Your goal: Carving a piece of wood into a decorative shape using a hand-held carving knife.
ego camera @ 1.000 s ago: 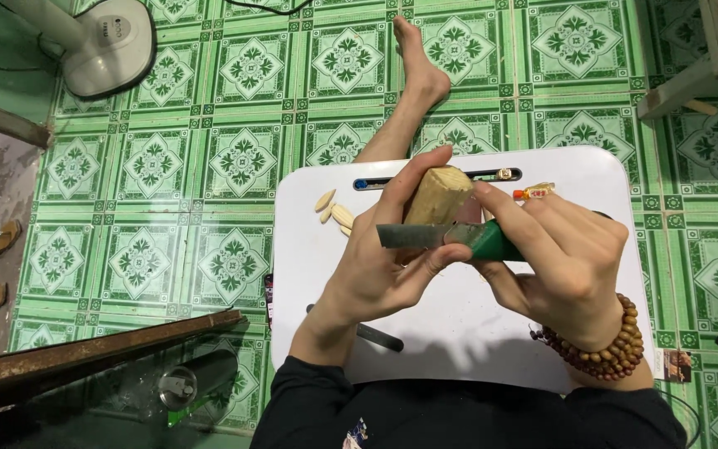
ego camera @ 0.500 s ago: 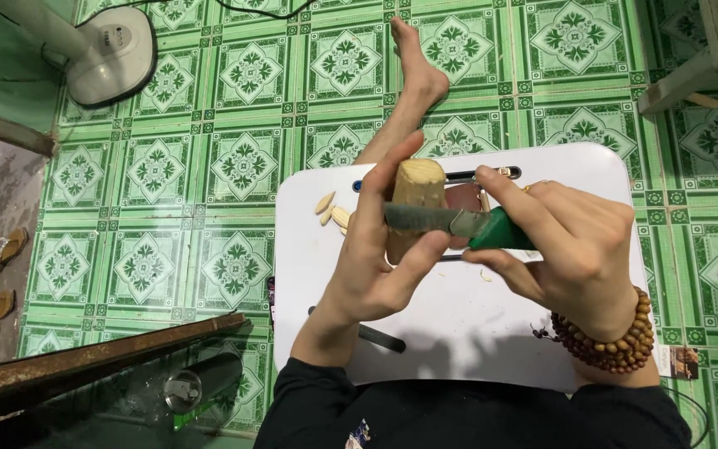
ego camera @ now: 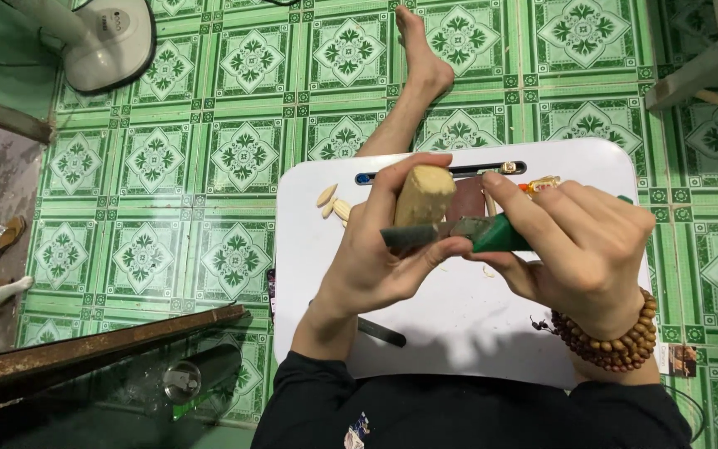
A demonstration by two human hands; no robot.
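Left hand (ego camera: 367, 266) clenched around pale tan carved wooden block (ego camera: 422, 194), right hand (ego camera: 579, 245) grasping green-handled knife (ego camera: 459, 234), blade against block, above white tabletop (ego camera: 459, 333), wood shavings (ego camera: 332, 202) nearby

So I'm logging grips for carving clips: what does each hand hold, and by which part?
Left hand grips the wooden piece by its lower end; right hand holds the knife by its green handle.

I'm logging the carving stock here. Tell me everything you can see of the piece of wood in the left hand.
The piece of wood is a pale tan, stubby block with a rounded top, apparently bare and smooth. It stands roughly upright above the white lap table, gripped from the left and below by the left hand. The knife, held in the right hand, lies across its lower part.
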